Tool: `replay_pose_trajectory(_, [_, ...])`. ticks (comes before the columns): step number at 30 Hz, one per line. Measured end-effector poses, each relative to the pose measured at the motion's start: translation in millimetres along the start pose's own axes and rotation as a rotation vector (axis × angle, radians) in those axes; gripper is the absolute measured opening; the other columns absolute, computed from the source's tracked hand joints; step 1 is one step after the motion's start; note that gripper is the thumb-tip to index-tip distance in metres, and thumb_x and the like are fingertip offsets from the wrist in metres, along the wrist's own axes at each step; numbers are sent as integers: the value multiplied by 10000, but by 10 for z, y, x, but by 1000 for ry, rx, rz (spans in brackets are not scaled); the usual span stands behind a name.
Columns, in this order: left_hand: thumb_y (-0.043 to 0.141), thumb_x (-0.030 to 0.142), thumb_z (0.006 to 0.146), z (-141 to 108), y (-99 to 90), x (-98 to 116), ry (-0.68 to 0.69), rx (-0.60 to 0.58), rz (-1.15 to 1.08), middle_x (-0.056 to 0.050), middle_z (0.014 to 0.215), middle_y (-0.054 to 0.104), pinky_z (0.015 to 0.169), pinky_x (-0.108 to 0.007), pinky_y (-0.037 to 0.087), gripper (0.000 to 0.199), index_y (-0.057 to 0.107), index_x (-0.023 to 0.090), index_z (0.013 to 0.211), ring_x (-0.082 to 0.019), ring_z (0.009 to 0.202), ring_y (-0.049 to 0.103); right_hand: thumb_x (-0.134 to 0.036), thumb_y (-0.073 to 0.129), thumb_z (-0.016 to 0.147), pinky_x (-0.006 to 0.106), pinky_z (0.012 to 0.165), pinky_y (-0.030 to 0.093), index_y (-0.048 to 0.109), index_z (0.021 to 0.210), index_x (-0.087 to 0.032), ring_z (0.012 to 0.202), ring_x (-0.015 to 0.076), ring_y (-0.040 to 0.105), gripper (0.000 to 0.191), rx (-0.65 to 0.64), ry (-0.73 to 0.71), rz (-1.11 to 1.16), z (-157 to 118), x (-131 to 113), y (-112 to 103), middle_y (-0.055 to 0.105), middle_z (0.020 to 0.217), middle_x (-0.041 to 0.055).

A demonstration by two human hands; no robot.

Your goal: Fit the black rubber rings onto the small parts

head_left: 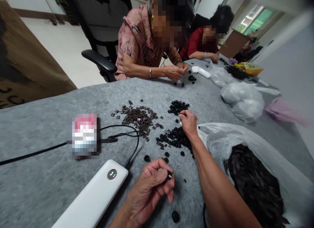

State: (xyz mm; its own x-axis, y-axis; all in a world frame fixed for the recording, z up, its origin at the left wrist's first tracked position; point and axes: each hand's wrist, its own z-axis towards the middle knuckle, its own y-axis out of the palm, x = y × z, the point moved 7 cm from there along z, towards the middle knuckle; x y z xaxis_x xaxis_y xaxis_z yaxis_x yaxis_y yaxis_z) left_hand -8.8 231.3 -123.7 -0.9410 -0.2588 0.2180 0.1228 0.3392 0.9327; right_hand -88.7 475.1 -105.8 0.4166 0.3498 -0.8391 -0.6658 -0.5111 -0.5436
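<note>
My left hand [153, 185] is closed above the near part of the table. A small black round piece [169, 175] with a pale spot on it sits pinched between its thumb and fingers. Farther forward, my right hand [188, 121] reaches to the near edge of a pile of black rings [177, 106]. Its thumb and forefinger are pressed together there, and what they grip is too small to make out. Under the right wrist lies a larger heap of black round discs [175, 136]. Several loose discs, one of them a black disc [175, 216], are scattered around my left hand.
Left of the heaps are many small dark brown rectangular pieces [139, 118]. A white power bank [93, 195] with a black cable and a blurred box [85, 135] lie at left. At right stands a plastic bag of dark strips [255, 182]. Two people work across the table.
</note>
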Motion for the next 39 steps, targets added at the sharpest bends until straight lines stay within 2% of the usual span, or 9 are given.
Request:
replay_pose_trajectory(3, [900,281,719,2,-12,53,23,82,34,-19,670,668,500,-205,566,334,639,114,842,-68,527,572,-386,517,820,185,573,383,601,1021,-126,639,62,471,340,-83,72,180,-395,-117,-4,583,848,41])
replay_pose_trajectory(5, [926,283,681,7,-18,93,45,124,54,-13,663,667,508,-200,566,370,635,116,837,-68,531,578,-437,536,805,169,508,358,572,1047,-142,618,53,486,384,-156,110,335,-740,-193,-4,578,858,32])
replay_pose_trajectory(8, [949,277,639,12,-25,151,90,163,71,-1,642,663,512,-196,568,399,636,118,828,-70,528,589,-379,737,701,135,450,328,569,994,-150,597,35,487,409,-268,261,856,-1230,-217,26,569,814,8])
replay_pose_trajectory(12, [957,248,614,10,-35,187,132,203,89,-8,669,690,532,-192,576,407,631,121,822,-72,541,610,-335,823,676,119,421,350,590,948,-141,572,22,490,407,-290,364,1048,-1605,-122,0,581,784,-3])
replay_pose_trajectory(20, [969,272,587,20,-45,80,119,238,162,10,646,670,509,-175,553,448,625,122,833,-63,521,589,-337,781,713,127,403,374,606,949,-141,553,24,502,354,-319,344,1046,-1892,71,2,595,796,-2])
replay_pose_trajectory(24, [964,282,596,43,-67,55,132,246,188,12,642,667,494,-186,549,437,625,131,826,-62,510,569,-290,765,747,140,480,442,642,970,-144,571,23,536,294,-223,205,926,-1926,183,-69,584,803,-9])
replay_pose_trajectory(27, [972,277,582,63,-98,52,148,266,200,14,625,659,487,-186,547,435,637,132,819,-61,506,560,-259,732,818,139,549,471,668,994,-159,639,10,562,212,-157,69,797,-1929,240,-147,600,938,9])
replay_pose_trajectory(32, [985,272,554,91,-133,49,153,296,216,13,600,647,484,-179,539,440,649,129,800,-55,500,545,-224,697,864,115,600,502,704,998,-190,741,1,558,138,-154,-92,639,-1944,225,-199,582,1059,15])
replay_pose_trajectory(39, [972,246,573,100,-175,68,167,311,245,-7,690,704,553,-177,565,413,665,122,819,-69,553,625,-203,722,851,99,647,535,712,989,-201,812,17,585,139,-119,-161,564,-1952,167,-257,594,1027,13])
